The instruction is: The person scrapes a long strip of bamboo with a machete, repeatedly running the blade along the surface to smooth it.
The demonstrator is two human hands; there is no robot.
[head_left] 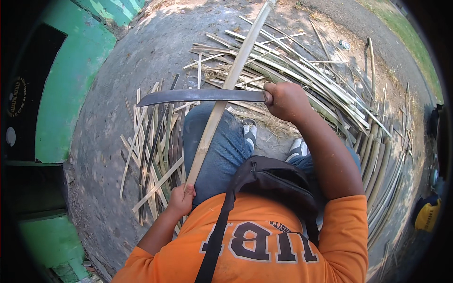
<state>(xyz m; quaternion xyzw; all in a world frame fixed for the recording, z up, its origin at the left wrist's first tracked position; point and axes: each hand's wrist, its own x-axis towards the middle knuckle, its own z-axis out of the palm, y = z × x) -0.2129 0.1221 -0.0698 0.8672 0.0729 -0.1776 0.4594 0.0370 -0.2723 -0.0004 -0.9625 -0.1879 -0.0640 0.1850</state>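
A person seated or crouching, seen from above, holds a long pale bamboo strip (207,137) that slants up from the lap toward the top edge; every place below is told from this strip.

Writing comes first. To the right of the strip's lower end, an orange T-shirt (179,254) carries big dark block letters (252,241) with a pale outline, upside down in this view, and smaller dark lettering beside them. Far left of the strip, a dark panel (42,80) on a green wall (78,85) bears a small arc of pale lettering. Far right, a yellow and dark cloth-like item (427,216) has small marks too tiny to make out.

The left hand (181,199) is closed around the strip's lower end, thumb on top. The right hand (289,101), just right of the strip, is a fist around the handle of a machete (181,96), whose dark blade crosses over the strip's middle and points left.

The strip passes over a jeans-clad left leg (207,155). Left of it lies a pile of shorter strips (148,155); behind and right, a larger heap of split bamboo (302,70). A black bag (278,181) sits right of its lower half.
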